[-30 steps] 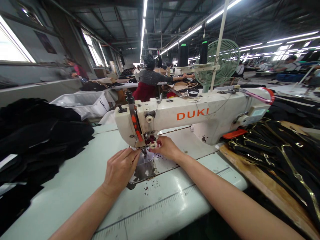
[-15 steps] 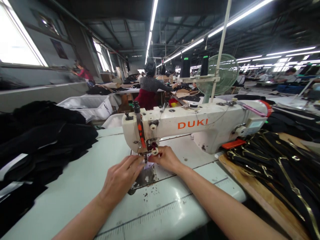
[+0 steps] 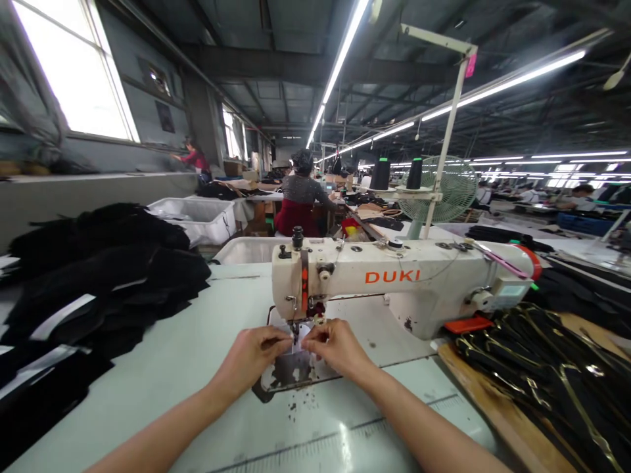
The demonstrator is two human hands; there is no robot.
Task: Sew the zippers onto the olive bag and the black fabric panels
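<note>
A white sewing machine [image 3: 345,279] with orange lettering stands across the pale green table [image 3: 197,355]. My left hand [image 3: 251,355] is closed in a pinch just left of the needle and presser foot [image 3: 296,332]. From the right, my right hand [image 3: 340,345] pinches with thumb and forefinger close by the same spot. Whatever lies between the fingertips of either hand is too small to make out. The needle area is lit, and a worn metal plate [image 3: 290,371] shows below the fingers.
Black fabric pieces [image 3: 98,282] are piled at the left. On the right, black straps with gold-coloured edging [image 3: 537,368] lie on a wooden board [image 3: 473,381]. Behind stand black thread cones [image 3: 380,175], a fan [image 3: 456,190], a white bin [image 3: 197,220] and a seated person [image 3: 300,197].
The view has tilted upward and shifted. My right hand has come down from beside the machine head, and its fingertips now face those of my left hand at the needle.
</note>
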